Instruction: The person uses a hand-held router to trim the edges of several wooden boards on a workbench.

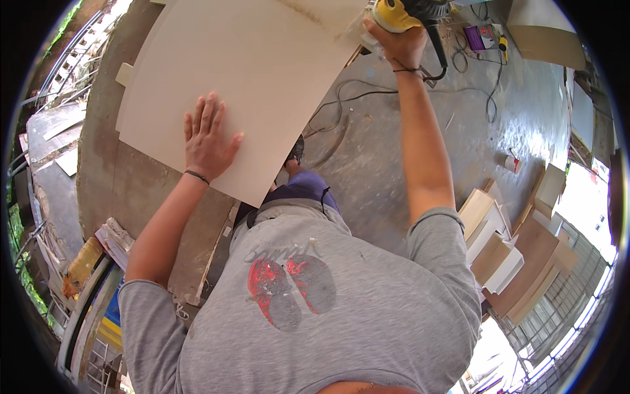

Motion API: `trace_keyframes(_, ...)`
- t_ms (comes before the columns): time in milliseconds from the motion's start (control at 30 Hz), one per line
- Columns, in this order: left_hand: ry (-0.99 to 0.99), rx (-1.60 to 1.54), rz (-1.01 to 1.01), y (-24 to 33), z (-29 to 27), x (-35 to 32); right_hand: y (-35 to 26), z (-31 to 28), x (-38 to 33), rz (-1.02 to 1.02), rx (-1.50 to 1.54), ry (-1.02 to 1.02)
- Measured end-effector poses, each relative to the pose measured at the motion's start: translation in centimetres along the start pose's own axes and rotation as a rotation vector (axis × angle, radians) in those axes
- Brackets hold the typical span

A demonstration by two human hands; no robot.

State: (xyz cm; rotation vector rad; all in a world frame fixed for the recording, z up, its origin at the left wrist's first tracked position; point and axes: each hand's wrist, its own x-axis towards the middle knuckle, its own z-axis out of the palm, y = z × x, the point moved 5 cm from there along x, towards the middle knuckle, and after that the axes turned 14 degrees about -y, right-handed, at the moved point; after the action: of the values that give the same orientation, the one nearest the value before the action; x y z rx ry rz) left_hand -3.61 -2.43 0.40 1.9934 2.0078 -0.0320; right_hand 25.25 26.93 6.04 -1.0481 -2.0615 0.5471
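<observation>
The board (262,72), a large pale sheet, lies flat on the table (105,151), its long axis running from the near left edge up toward the far right of the view; its near corner juts past the table edge, just above the person's knee. The left hand (207,141) presses flat on the board near that corner, fingers (209,113) spread wide and pointing away from the body, holding nothing. The right hand (401,41) is closed round the yellow power tool (394,13) at the board's far right edge, arm stretched out straight. A black cord (459,85) trails from the tool across the concrete floor (518,125). Beige cut panels (518,256) lie stacked on the floor at the right, well apart from the board.
</observation>
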Motion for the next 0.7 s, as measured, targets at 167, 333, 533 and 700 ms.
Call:
trace_keyframes(167, -0.003, -0.017, 0.021, 0.3, -0.4, 0.1, 3.4, 0.1, 2.4, 0.022, 0.421, -0.062)
trace_keyframes(333, 0.024, -0.018, 0.032, 0.0, -0.1, -0.4, 4.5, -0.7, 3.9, 0.089, 0.157, -0.128)
trace_keyframes(533, 0.027, 0.005, 0.038, 0.0, -0.1, -0.2, 5.2, -2.0, 5.2, 0.035, 0.043, 0.015)
trace_keyframes(700, 0.049, -0.014, 0.062, -0.3, 0.0, -0.3, 6.5, -2.8, 6.8, 0.129, 0.014, -0.022)
